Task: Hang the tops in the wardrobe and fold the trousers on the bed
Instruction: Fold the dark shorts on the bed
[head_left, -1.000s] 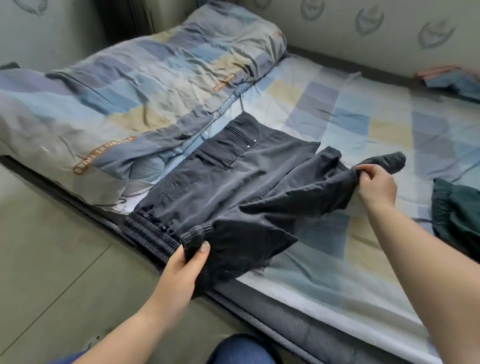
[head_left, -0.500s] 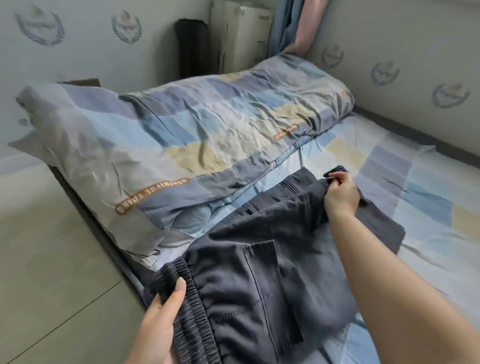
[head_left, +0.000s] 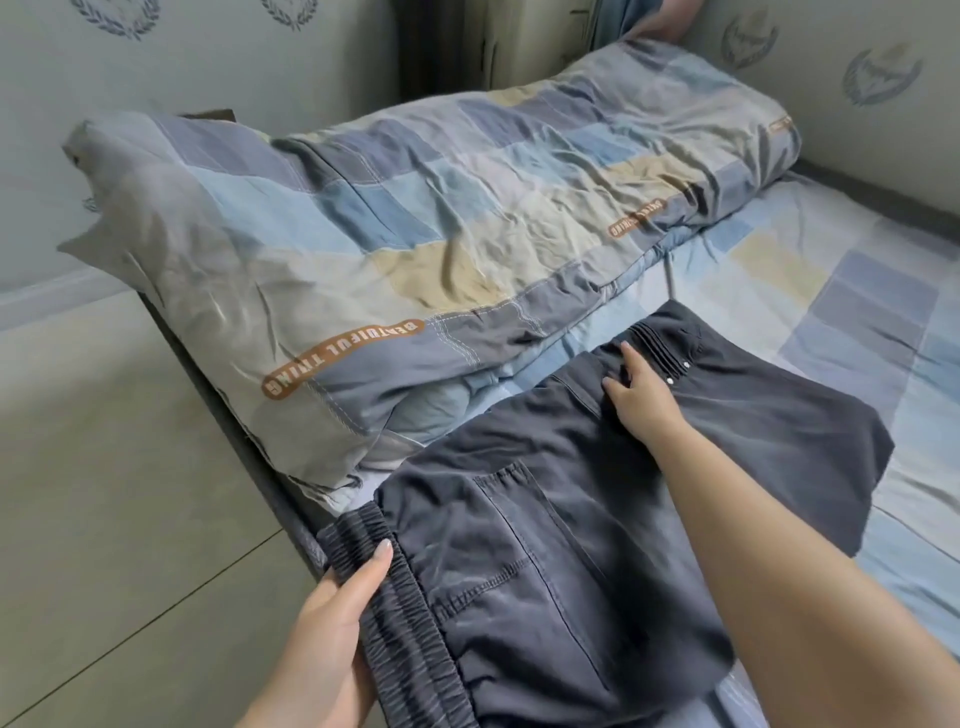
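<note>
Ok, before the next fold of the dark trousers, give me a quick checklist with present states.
1. Trousers lie on the bed: ok.
2. Left hand has a grip on the elastic waistband: ok.
3. Right hand rests flat on the far end by the studs: ok.
4. Folded layer smooth: not ok, a few creases near the pocket.
5. Waistband fully on the mattress: not ok, it hangs at the bed's edge.
6. Duvet apart from the trousers: cannot tell, they lie close.
</note>
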